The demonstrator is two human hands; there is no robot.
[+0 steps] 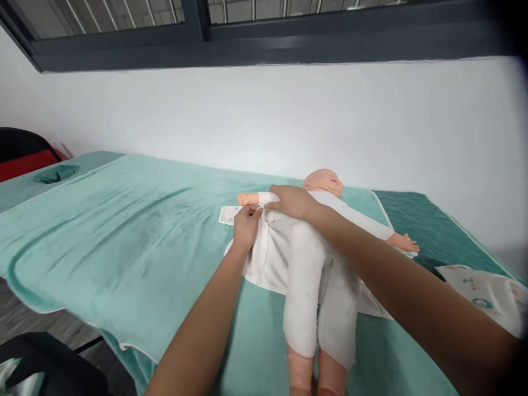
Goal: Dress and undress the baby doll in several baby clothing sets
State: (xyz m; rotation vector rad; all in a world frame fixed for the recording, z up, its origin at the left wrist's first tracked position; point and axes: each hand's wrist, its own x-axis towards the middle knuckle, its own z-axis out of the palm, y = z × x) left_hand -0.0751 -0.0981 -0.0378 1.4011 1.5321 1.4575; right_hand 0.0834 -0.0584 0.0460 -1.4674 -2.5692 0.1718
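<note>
A baby doll (304, 280) in white clothing lies on its back, head toward the wall and bare feet toward me. Beside its outstretched arm on the left, my left hand (246, 224) pinches the edge of a white cloth (270, 258) at the doll's side. My right hand (293, 201) reaches across the doll's upper body, with thumb and fingers around the sleeved arm (268, 198); part of the grip is hidden. The doll's other arm (367, 221) stretches out to the right. A printed white cloth piece (227, 215) shows beyond my left hand.
A teal cover (124, 236) spreads over the bed, which has a face hole (56, 174) at the far left. A printed white cloth (482, 294) lies at the right. A dark chair-like object (49, 363) stands at lower left. The white wall (231, 121) borders the bed.
</note>
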